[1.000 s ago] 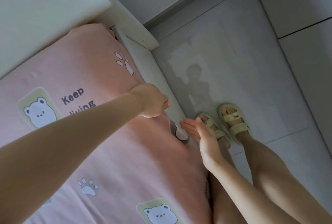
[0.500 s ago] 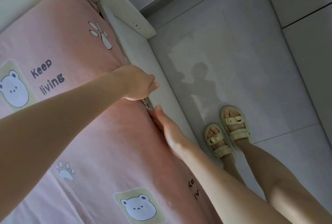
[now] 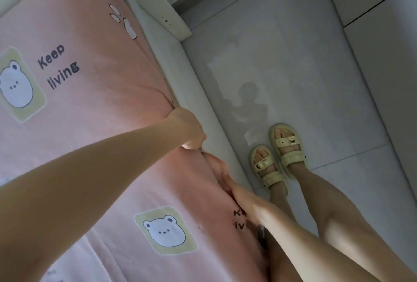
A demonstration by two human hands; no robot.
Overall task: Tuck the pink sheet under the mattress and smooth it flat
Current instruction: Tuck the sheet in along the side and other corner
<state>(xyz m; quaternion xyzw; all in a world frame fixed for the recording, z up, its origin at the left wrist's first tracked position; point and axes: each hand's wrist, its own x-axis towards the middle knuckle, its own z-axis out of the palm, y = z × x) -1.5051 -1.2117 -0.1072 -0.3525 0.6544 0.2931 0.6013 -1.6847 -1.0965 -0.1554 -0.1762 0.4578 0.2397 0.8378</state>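
Note:
The pink sheet (image 3: 101, 105), printed with bears and "Keep living", covers the mattress on the left. My left hand (image 3: 187, 129) reaches across it and grips the mattress's right edge through the sheet, which puckers just above my knuckles. Lower down the same edge, my right hand (image 3: 237, 191) lies flat against the side. Its straight fingers press the sheet into the gap beside the white bed frame (image 3: 198, 92), and the fingertips are hidden in the fold.
The white bed frame rail runs along the mattress's right side, and a white board (image 3: 167, 15) stands at its far end. My feet in pale yellow sandals (image 3: 286, 146) stand on the grey tiled floor (image 3: 293, 55) close to the rail.
My right hand has come from the air beside the bed down onto the mattress edge and into the gap. My left hand has closed round the edge and stays there.

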